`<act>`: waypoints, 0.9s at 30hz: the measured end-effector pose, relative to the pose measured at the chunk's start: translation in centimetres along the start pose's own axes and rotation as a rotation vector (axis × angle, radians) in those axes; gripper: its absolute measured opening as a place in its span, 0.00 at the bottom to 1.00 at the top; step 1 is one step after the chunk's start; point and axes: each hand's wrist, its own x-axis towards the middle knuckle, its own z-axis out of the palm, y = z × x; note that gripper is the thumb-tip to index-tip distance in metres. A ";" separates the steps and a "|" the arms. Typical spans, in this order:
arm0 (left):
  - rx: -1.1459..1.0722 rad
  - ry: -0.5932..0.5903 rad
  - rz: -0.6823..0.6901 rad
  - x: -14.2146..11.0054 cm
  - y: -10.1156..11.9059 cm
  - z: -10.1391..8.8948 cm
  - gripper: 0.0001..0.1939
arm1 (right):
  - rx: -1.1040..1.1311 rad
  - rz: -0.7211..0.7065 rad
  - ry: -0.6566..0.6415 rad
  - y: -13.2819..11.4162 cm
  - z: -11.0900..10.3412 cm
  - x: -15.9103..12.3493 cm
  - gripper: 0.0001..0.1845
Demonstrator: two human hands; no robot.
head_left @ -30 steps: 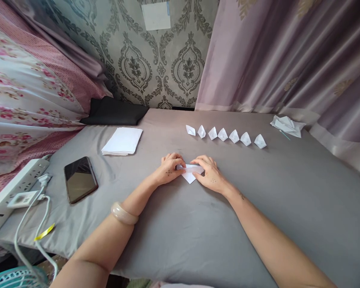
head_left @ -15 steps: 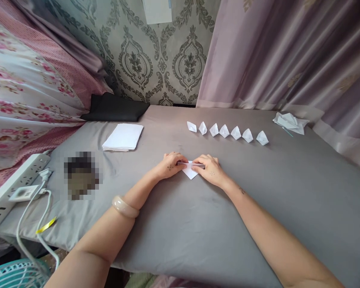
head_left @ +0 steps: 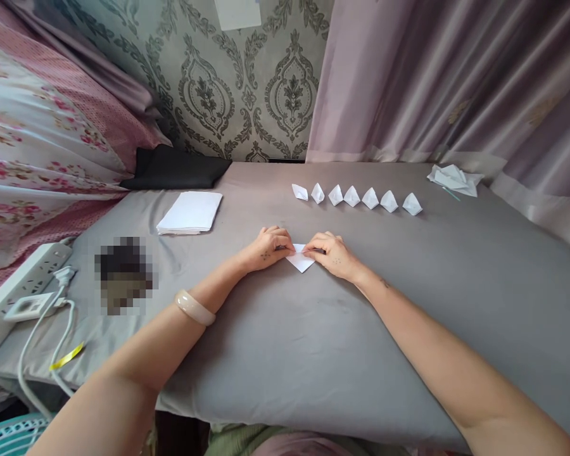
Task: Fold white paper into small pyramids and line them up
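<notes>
A small folded white paper [head_left: 302, 262] lies between my hands on the grey cloth, one corner pointing towards me. My left hand [head_left: 270, 249] pinches its left side between thumb and fingers. On the right side, my right hand [head_left: 333, 254] pinches it in the same way. The fingers cover both side corners of the paper. Behind my hands stands a row of several folded paper boats [head_left: 351, 197], set side by side with small gaps.
To the left lies a stack of white paper squares [head_left: 190, 213], with a black folded cloth [head_left: 175, 166] behind it. Loose white papers [head_left: 455, 179] rest at the far right. A power strip [head_left: 21, 285] with white cables runs along the left edge, near a yellow strip [head_left: 67, 356].
The raised flap along the paper's far part now looks lower and flatter, with the fingers closer to the middle. The whole view has shifted slightly.
</notes>
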 end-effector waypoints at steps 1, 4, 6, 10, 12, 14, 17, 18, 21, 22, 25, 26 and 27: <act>0.027 0.003 0.030 -0.1 -0.1 0.0 0.12 | -0.027 -0.037 -0.002 0.0 -0.1 -0.2 0.09; 0.087 -0.003 0.116 -0.3 -0.3 0.0 0.15 | -0.124 -0.137 -0.007 -0.3 -0.4 -0.7 0.13; 0.115 -0.017 0.175 -0.5 -0.2 -0.1 0.17 | -0.191 -0.181 -0.014 -0.5 -0.6 -1.0 0.15; 0.216 -0.041 0.264 -0.9 0.6 -0.6 0.20 | -0.331 -0.240 -0.045 -1.1 -0.9 -1.5 0.21; 0.302 -0.070 0.281 -1.1 1.1 -0.9 0.20 | -0.411 -0.261 -0.055 -1.5 -1.0 -1.8 0.20; 0.384 -0.099 0.295 -1.4 1.4 -1.1 0.19 | -0.489 -0.279 -0.065 -1.9 -1.2 -2.1 0.17; 0.455 -0.131 0.293 -1.9 2.0 -1.4 0.18 | -0.552 -0.297 -0.069 -2.2 -1.6 -2.9 0.16; 0.466 -0.145 0.277 -2.1 2.4 -1.5 0.18 | -0.554 -0.303 -0.071 -2.3 -1.8 -3.2 0.16; 0.493 -0.194 0.162 -2.7 4.1 -1.5 0.15 | -0.532 -0.316 -0.083 -2.5 -2.2 -4.0 0.20; 0.519 -0.199 0.112 -2.8 4.8 -1.3 0.14 | -0.526 -0.308 -0.086 -2.7 -2.2 -4.1 0.20; 0.592 -0.149 0.025 -3.0 6.7 -0.3 0.16 | -0.549 -0.210 -0.070 -4.1 -1.5 -4.3 0.15; 0.602 -0.115 0.013 -3.0 7.3 0.2 0.17 | -0.576 -0.166 -0.062 -4.8 -1.1 -4.3 0.15; 0.605 -0.100 0.007 -3.0 7.6 0.6 0.17 | -0.616 -0.135 -0.046 -5.4 -0.6 -4.3 0.17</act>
